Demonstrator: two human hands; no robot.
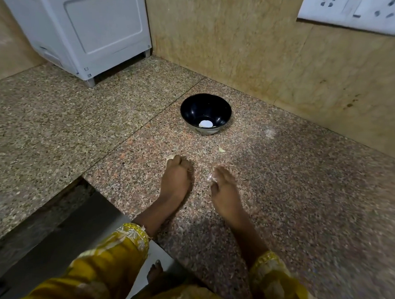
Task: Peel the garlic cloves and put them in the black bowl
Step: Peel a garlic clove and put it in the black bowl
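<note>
Head view: the table [292,200] is polished granite, speckled pink, grey and black, with a thin seam running diagonally just left of the black bowl [205,113]. The bowl is round, glossy and deep, standing upright on the stone; at its bottom lies one peeled clove [205,123] — smooth, white, rounded. Just nearer than the bowl and slightly right, a small pale scrap of skin [221,150] lies on the stone.

Nearer still, both hands are low over the table, knuckles up. The left hand [175,180] has its fingertips curled down and grasps a garlic clove [170,157], whose pale papery end peeks out beyond the fingers, toward the bowl. The right hand [224,192] is blurred, its fingers reaching forward — a thin, shiny flake of skin [210,177] shows at its thumb side, but I cannot tell whether the hand pinches it or is released. Yellow patterned sleeves cover both forearms.

Beyond the bowl rises a mottled beige stone wall [220,36]; far left of the bowl stands a boxy white plastic appliance [84,29].
</note>
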